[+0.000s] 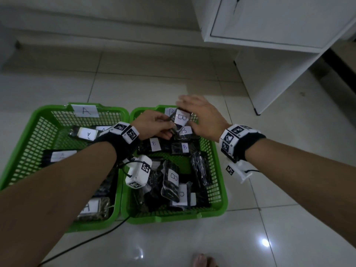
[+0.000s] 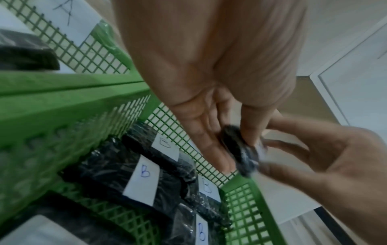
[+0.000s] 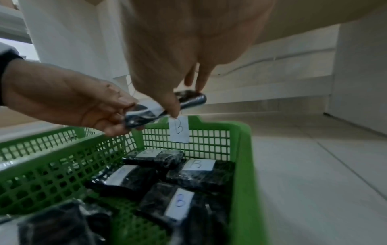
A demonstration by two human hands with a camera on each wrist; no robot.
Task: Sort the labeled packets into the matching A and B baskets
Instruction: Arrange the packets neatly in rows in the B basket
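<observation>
Two green baskets stand side by side on the floor: basket A (image 1: 23, 143) on the left and basket B (image 1: 217, 164) on the right, each with a paper letter on its far wall. My left hand (image 1: 169, 126) pinches a black packet labelled B (image 1: 182, 117) by its near end, above the far part of basket B. My right hand (image 1: 187, 112) hovers blurred over the same packet (image 3: 188, 101), with straight fingers on its far end and the thumb against its side. In the left wrist view the packet (image 2: 240, 149) sits between my left thumb and fingers.
Several black B packets (image 1: 173, 177) lie in basket B, and a few A packets (image 1: 88, 134) in basket A. A white cabinet (image 1: 269, 35) stands at the back right. A black cable (image 1: 86, 241) trails over the tiles, and a foot (image 1: 202, 261) shows at the bottom.
</observation>
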